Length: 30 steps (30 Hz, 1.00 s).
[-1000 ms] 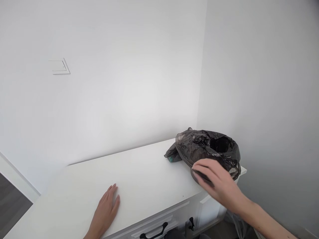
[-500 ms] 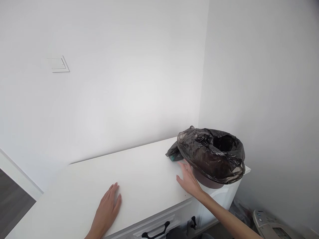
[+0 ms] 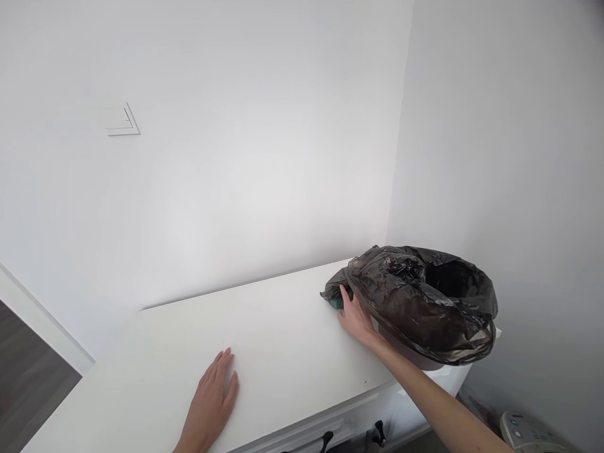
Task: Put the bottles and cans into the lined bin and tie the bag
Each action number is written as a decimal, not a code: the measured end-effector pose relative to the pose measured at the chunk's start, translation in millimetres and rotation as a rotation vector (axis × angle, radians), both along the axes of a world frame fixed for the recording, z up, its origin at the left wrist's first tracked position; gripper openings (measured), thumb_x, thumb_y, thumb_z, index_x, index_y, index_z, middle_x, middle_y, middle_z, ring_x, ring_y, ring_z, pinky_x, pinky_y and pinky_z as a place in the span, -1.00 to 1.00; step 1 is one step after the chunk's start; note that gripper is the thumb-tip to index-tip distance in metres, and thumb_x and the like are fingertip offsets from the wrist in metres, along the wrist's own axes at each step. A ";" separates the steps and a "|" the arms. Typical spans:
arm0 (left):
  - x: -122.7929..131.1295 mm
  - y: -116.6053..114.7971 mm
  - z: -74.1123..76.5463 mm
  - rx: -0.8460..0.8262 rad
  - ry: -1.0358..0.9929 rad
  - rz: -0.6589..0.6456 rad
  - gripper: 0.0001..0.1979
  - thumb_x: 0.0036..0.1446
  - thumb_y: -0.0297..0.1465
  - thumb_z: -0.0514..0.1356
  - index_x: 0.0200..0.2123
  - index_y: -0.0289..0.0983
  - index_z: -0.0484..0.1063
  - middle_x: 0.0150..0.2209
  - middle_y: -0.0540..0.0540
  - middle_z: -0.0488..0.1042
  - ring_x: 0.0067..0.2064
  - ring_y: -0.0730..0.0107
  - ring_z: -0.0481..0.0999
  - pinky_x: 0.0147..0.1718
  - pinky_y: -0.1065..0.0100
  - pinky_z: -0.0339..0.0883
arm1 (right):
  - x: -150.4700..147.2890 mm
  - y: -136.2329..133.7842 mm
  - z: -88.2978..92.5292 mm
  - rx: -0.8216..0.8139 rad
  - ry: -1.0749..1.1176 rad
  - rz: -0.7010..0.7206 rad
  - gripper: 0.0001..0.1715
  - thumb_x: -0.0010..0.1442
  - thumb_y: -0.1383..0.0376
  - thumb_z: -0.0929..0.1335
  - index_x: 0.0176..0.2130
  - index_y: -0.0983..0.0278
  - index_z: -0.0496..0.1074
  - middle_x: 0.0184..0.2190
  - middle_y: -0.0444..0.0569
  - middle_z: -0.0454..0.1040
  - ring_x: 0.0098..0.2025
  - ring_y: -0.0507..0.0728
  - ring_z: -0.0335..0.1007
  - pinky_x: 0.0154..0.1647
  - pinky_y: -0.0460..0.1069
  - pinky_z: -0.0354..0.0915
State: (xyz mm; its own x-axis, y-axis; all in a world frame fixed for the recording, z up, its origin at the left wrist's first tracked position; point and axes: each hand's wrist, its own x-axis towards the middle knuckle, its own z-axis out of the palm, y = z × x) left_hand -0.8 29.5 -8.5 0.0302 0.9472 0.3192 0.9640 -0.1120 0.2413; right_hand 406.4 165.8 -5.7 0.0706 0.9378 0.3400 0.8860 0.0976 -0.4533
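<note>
My left hand (image 3: 211, 397) lies flat on the white cabinet top (image 3: 283, 327), its fingers stretched out and nothing in it. A black plastic bag (image 3: 410, 308) lines a brownish bin (image 3: 399, 343) at the right end of the cabinet. The bag's rim is folded down over the outside, and its mouth faces up. My right hand (image 3: 356, 319) is beside the bin's left side, thumb and index finger apart. Its index fingertip touches a loose corner of the bag that sticks out to the left, with a small green patch (image 3: 336, 303). The other fingers are partly hidden.
White walls meet in a corner behind the cabinet, with a light switch (image 3: 121, 119) on the left one. Black drawer handles (image 3: 325, 440) are on the cabinet front. A pale device with buttons (image 3: 523, 431) stands low at the right.
My right hand has reached farther in toward the bag's loose corner and now touches it. The bin appears shifted and tilted a little to the right. My left hand stays on the cabinet top.
</note>
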 end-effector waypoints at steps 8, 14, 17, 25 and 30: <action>0.0 0.6 -0.9 0.010 -0.013 -0.016 -0.45 0.37 -0.15 -0.01 0.34 -0.19 0.25 0.40 -0.14 0.29 0.42 0.05 0.25 0.34 -0.06 0.24 | -21.9 -2.3 -11.1 -0.018 -0.079 0.139 -0.21 0.21 0.43 0.30 0.39 0.37 0.16 0.45 0.34 -0.04 0.51 0.44 -0.19 0.41 0.29 0.01; 0.2 -0.2 -0.4 0.010 0.005 -0.009 -0.43 0.36 -0.14 -0.02 0.34 -0.20 0.26 0.40 -0.12 0.29 0.42 0.06 0.25 0.33 -0.03 0.26 | -36.2 -10.2 -10.4 0.024 -0.060 0.189 -0.26 0.20 0.45 0.30 0.34 0.39 0.22 0.43 0.32 0.01 0.49 0.42 -0.12 0.42 0.24 0.05; 1.2 -1.0 1.6 -0.001 0.012 0.003 -0.44 0.36 -0.14 -0.02 0.34 -0.20 0.26 0.40 -0.12 0.29 0.42 0.08 0.25 0.33 0.00 0.27 | -33.1 -16.8 -0.8 0.129 -0.025 0.190 -0.39 0.24 0.45 0.27 0.26 0.32 0.31 0.32 0.25 0.16 0.36 0.36 0.15 0.33 0.20 0.18; 0.6 0.2 -1.1 0.011 0.006 -0.016 -0.45 0.37 -0.15 -0.02 0.34 -0.20 0.26 0.39 -0.14 0.30 0.41 0.06 0.26 0.34 -0.02 0.25 | -21.4 -14.0 27.4 -0.013 0.002 -0.005 -0.44 0.26 0.41 0.28 0.24 0.31 0.28 0.34 0.29 0.10 -0.07 0.28 0.54 -0.12 0.08 0.39; -1.3 0.4 -3.3 0.023 0.006 -0.008 -0.44 0.35 -0.15 0.00 0.34 -0.19 0.27 0.39 -0.14 0.31 0.41 0.04 0.26 0.32 -0.03 0.27 | -23.3 -9.3 18.7 -0.069 0.131 0.047 -0.43 0.21 0.44 0.30 0.21 0.31 0.29 0.33 0.29 0.10 -0.10 0.26 0.57 -0.14 0.05 0.37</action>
State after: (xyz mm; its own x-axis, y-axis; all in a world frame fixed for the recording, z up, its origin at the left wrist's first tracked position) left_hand -2.1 29.8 -11.8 0.0394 0.9392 0.3411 0.9644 -0.1251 0.2329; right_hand 383.1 156.5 13.0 0.0650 0.9621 0.2650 0.8142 0.1024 -0.5714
